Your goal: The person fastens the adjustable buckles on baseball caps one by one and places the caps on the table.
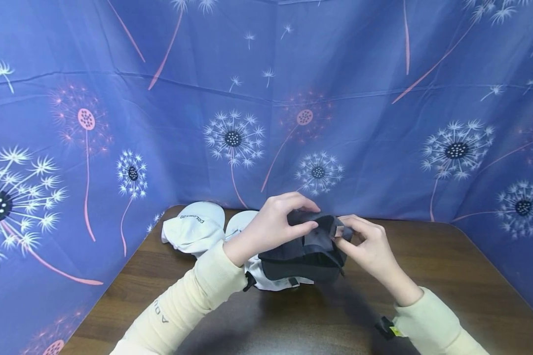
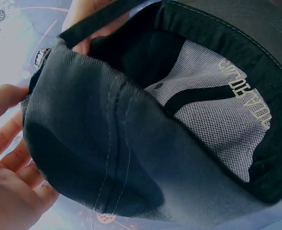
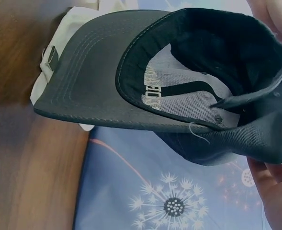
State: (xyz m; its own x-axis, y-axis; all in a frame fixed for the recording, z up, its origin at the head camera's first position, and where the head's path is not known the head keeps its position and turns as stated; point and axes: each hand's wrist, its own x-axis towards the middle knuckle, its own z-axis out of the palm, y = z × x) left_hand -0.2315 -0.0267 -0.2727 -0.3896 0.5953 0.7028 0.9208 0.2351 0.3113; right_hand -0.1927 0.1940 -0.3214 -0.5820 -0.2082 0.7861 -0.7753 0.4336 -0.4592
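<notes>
I see both hands on the charcoal fabric baseball cap [image 1: 304, 252], at five o'clock in the head view: the left hand [image 1: 271, 223] curves around its crown, thumb and fingers apart with cloth between, and the right hand [image 1: 367, 244] pinches its three o'clock edge. I'd judge a light, even grip best, so its crown doesn't crease and its brim clears the white fabric cap [image 1: 271, 284] at its eight o'clock on the brown wooden desk [image 1: 431, 261]

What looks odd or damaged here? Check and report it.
A pale loose thread curls off the dark cap beside its brim, seen in the right wrist view. It looks odd against the brim's even rows of stitching; a seam may be fraying slightly.
</notes>
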